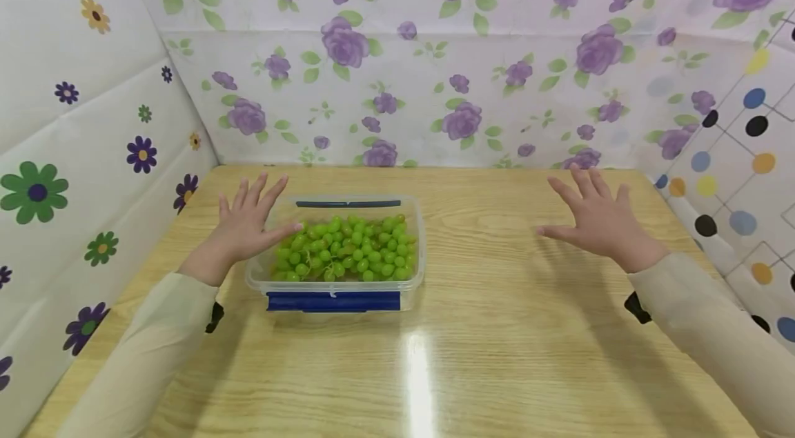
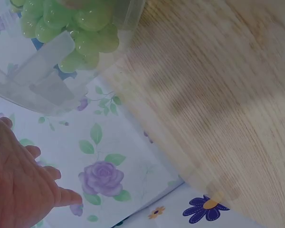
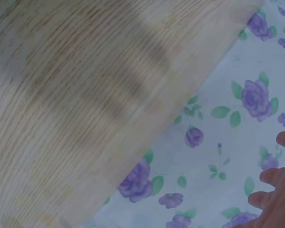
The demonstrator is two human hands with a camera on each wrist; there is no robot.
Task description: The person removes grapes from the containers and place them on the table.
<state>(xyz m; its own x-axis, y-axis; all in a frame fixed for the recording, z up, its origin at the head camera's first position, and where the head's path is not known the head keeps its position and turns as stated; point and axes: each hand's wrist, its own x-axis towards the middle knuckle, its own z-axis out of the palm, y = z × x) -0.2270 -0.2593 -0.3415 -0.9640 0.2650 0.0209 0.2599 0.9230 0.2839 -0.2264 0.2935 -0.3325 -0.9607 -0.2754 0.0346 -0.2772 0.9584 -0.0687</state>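
Note:
Green grapes [image 1: 348, 248] fill a clear plastic container [image 1: 335, 288] with blue clips, standing left of centre on the table. Above its left side, my left hand [image 1: 245, 225] hovers with fingers spread, the thumb over the grapes' left edge in the head view. It holds nothing. My right hand [image 1: 599, 221] is raised over the table's right part, fingers apart and likewise holding nothing. In the left wrist view the grapes [image 2: 80, 21] show through the container's corner, away from the hand [image 2: 23, 180]. Only table and cloth lie near the right hand [image 3: 278, 190] in its wrist view.
The wooden table [image 1: 497, 341] reaches back to a purple-rose cloth wall [image 1: 404, 65]. A flower-print cloth [image 1: 93, 148] bounds the left, and a dotted cloth [image 1: 733, 203] bounds the right. Dark bands show at both wrists.

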